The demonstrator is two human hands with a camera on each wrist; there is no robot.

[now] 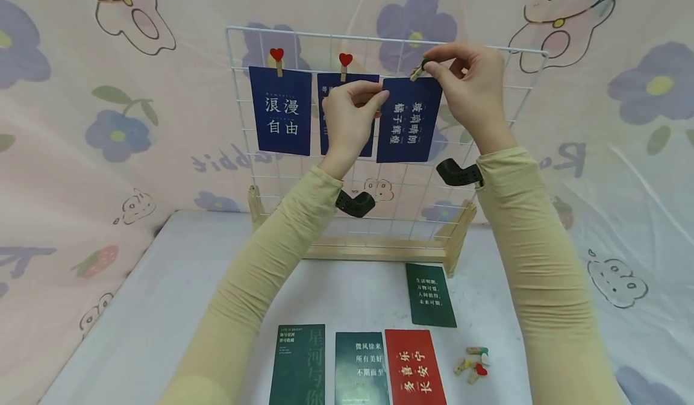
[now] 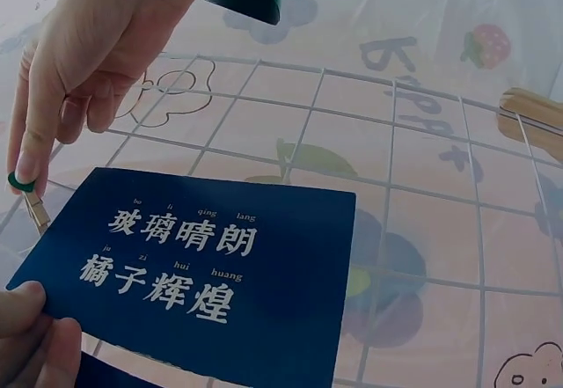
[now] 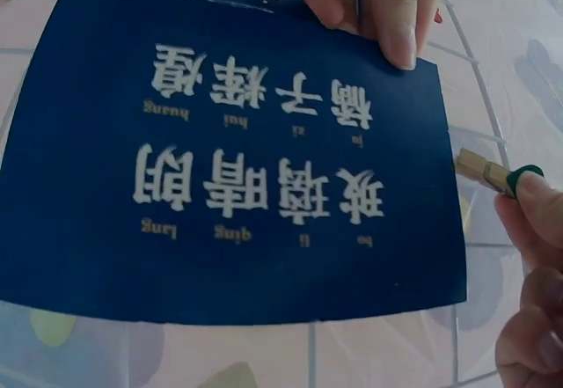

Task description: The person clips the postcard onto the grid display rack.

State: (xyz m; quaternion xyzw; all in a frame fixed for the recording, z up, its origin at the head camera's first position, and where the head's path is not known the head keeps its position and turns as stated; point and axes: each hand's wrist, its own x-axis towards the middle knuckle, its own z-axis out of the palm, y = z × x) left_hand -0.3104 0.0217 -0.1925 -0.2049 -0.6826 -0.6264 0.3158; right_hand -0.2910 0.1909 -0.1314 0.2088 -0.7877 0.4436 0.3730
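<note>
A dark blue card [image 1: 408,125] with white characters turned sideways stands against the white wire grid [image 1: 477,143]. My left hand [image 1: 349,113] pinches its upper left corner between thumb and fingers. At the card's top edge, my right hand [image 1: 472,88] pinches a small wooden clothespin [image 1: 417,72] by its green end. The tip of this clothespin [image 3: 475,166] is right at the card's edge in the right wrist view. Left of it hang two more blue cards, the outer card [image 1: 281,113] and a middle card [image 1: 352,78] partly hidden by my left hand, under heart-topped clothespins [image 1: 278,58].
Wooden feet and a wooden bar [image 1: 379,251] carry the grid on a white table [image 1: 179,284]. In front lie a small green card [image 1: 432,296], two larger green cards [image 1: 298,363], a red card [image 1: 414,366] and several loose clothespins [image 1: 473,366]. Patterned cloth hangs behind.
</note>
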